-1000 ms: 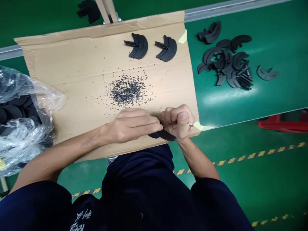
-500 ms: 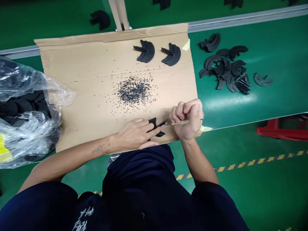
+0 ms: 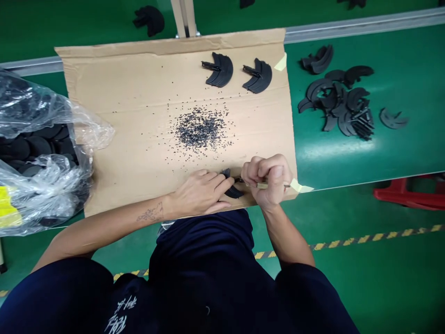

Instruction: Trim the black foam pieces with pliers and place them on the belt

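At the near edge of the cardboard sheet (image 3: 132,153), my left hand (image 3: 200,192) lies over a curved black plastic part (image 3: 233,191), its fingers pressing the part down and hiding some of it. My right hand (image 3: 267,178) is closed in a fist around a slim pen-like tool (image 3: 287,186). The tool's dark tip points left and meets the part; its exact kind is hidden by my fingers. Beyond my hands, a scatter of tiny black bits (image 3: 201,130) covers the middle of the cardboard.
Two finished-looking black parts, one left (image 3: 220,72) and one right (image 3: 259,78), lie at the cardboard's far side. A pile of black pieces (image 3: 333,104) rests on the green table (image 3: 399,153). Left stands a clear plastic bag (image 3: 52,185) with black discs. A red stool (image 3: 403,192) is at right.
My right hand has moved slightly left and down, closer to my left hand, so less of the tool's tip shows. The whole view has shifted a little.
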Available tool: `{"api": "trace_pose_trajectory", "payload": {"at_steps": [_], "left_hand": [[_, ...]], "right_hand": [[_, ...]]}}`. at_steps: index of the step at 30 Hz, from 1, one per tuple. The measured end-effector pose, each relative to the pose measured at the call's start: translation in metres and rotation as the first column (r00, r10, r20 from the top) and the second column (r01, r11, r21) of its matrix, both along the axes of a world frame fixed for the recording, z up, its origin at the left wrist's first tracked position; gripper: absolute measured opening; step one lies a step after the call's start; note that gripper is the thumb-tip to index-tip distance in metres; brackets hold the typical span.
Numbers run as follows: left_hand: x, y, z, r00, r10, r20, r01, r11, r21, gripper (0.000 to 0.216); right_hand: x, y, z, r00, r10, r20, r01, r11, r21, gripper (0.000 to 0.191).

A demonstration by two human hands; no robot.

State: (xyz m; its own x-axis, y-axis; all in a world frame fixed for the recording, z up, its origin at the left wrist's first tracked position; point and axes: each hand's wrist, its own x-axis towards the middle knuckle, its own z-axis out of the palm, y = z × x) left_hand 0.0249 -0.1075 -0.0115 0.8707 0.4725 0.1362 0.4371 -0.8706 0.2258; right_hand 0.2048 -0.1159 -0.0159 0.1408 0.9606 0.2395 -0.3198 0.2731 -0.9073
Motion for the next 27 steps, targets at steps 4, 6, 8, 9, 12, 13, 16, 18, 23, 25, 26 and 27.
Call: {"api": "trace_pose_trajectory", "payload": {"at_steps": [4, 6, 8, 9, 12, 13, 16, 18, 23, 25, 26, 27], "left_hand": [[0.008, -0.004, 0.008, 0.993, 0.083, -0.081, -0.076, 0.993, 0.086, 0.059], [0.012, -0.002, 0.01, 0.99, 0.084, -0.115, -0.067, 0.988, 0.139, 0.054], [0.016, 0.002, 0.009, 0.993, 0.055, -0.106, -0.033, 0.979, 0.202, 0.047], [0.017, 0.005, 0.008, 0.997, 0.024, -0.078, -0.004, 0.97, 0.242, 0.045], [0.021, 0.015, 0.003, 0.989, -0.142, 0.031, 0.121, 0.922, 0.368, 0.041], [0.022, 0.018, 0.002, 0.977, -0.206, 0.053, 0.168, 0.901, 0.4, 0.04], [0.022, 0.027, 0.003, 0.941, -0.334, 0.048, 0.282, 0.856, 0.434, 0.032], [0.021, 0.031, 0.006, 0.927, -0.375, 0.022, 0.331, 0.843, 0.424, 0.028], [0.013, 0.039, 0.014, 0.904, -0.427, -0.028, 0.408, 0.841, 0.354, 0.024], [0.01, 0.043, 0.015, 0.887, -0.458, -0.052, 0.445, 0.822, 0.355, 0.025], [0.008, 0.044, 0.016, 0.875, -0.48, -0.07, 0.47, 0.804, 0.365, 0.025], [0.007, 0.046, 0.016, 0.863, -0.498, -0.091, 0.493, 0.785, 0.374, 0.025]], "right_hand": [[0.0, 0.001, 0.001, 1.0, 0.014, -0.025, -0.014, 1.0, 0.006, 0.039], [-0.001, 0.001, 0.0, 0.998, 0.031, -0.049, -0.03, 0.999, 0.032, 0.037], [-0.002, 0.001, 0.0, 0.996, 0.041, -0.073, -0.038, 0.998, 0.046, 0.036], [-0.002, 0.001, -0.001, 0.996, 0.048, -0.077, -0.044, 0.998, 0.046, 0.036], [-0.001, 0.0, -0.002, 0.995, 0.089, -0.051, -0.088, 0.996, 0.02, 0.039], [0.0, 0.0, -0.003, 0.995, 0.095, -0.036, -0.095, 0.995, 0.002, 0.041], [0.0, -0.003, -0.004, 0.998, 0.063, -0.011, -0.063, 0.997, -0.05, 0.045], [-0.001, -0.004, -0.005, 0.999, 0.042, -0.016, -0.043, 0.998, -0.047, 0.045], [-0.003, -0.004, -0.006, 0.996, 0.017, -0.082, -0.017, 1.0, -0.001, 0.04], [-0.003, -0.003, -0.006, 0.997, 0.01, -0.082, -0.014, 0.999, -0.039, 0.042], [-0.003, -0.002, -0.005, 0.997, 0.006, -0.082, -0.011, 0.998, -0.06, 0.042], [-0.003, -0.001, -0.005, 0.997, 0.001, -0.083, -0.007, 0.997, -0.076, 0.042]]}}
